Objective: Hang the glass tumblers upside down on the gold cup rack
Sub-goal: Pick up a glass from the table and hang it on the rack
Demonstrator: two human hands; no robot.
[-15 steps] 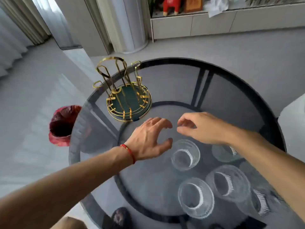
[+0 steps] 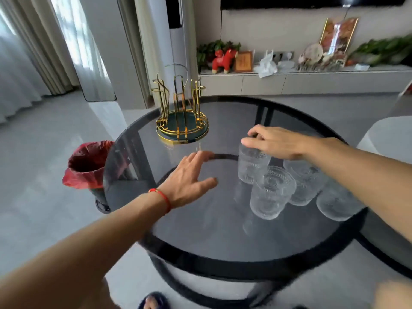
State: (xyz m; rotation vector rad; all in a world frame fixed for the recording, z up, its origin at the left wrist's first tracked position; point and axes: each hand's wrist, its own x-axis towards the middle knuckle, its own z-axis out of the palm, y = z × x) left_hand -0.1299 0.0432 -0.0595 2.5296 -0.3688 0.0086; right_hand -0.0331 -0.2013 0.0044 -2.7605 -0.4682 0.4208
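Several textured glass tumblers stand upright in a cluster on the right of the round dark glass table [image 2: 200, 230]. My right hand [image 2: 274, 141] rests over the rim of the farthest tumbler [image 2: 250, 168], fingers curled on its top. A second tumbler [image 2: 270, 192] stands in front of it, a third [image 2: 305, 184] to its right under my forearm. The gold cup rack [image 2: 181, 112] with a dark green base stands bare at the table's far left. Between the rack and the glasses my left hand [image 2: 189, 177] hovers above the table, fingers spread, holding nothing.
A bin lined with a red bag [image 2: 89, 163] stands on the floor left of the table. A low cabinet [image 2: 289, 82] with ornaments runs along the far wall. A pale seat edge [image 2: 388, 134] is at the right.
The view has tilted up and dropped lower. My right hand has come down onto the rim of the farthest tumbler. My left hand has spread and stayed left of the glasses.
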